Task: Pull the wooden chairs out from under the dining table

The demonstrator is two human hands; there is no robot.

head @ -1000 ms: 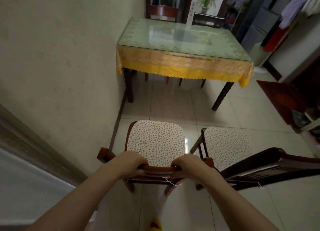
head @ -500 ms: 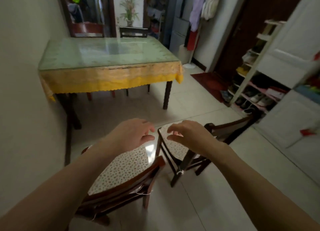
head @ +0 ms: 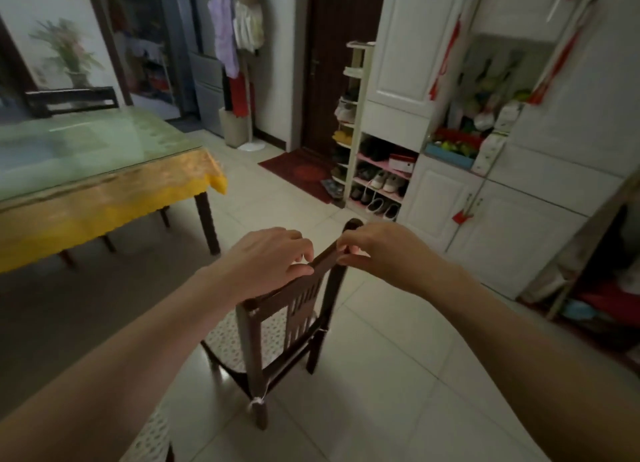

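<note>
Chair gripped; no legible writing.

The camera view now faces further right than a second ago: the dining table sits at the left edge, and the shoe rack and white cabinets fill the right side. A second ago both hands gripped the top rail of the chair nearest the wall; half a second ago they hung open above the seats. Now the left hand and right hand close on the top rail of the other wooden chair, which stands clear of the table on the tiled floor. Only a patterned seat corner of the first chair shows at the bottom edge.
</note>
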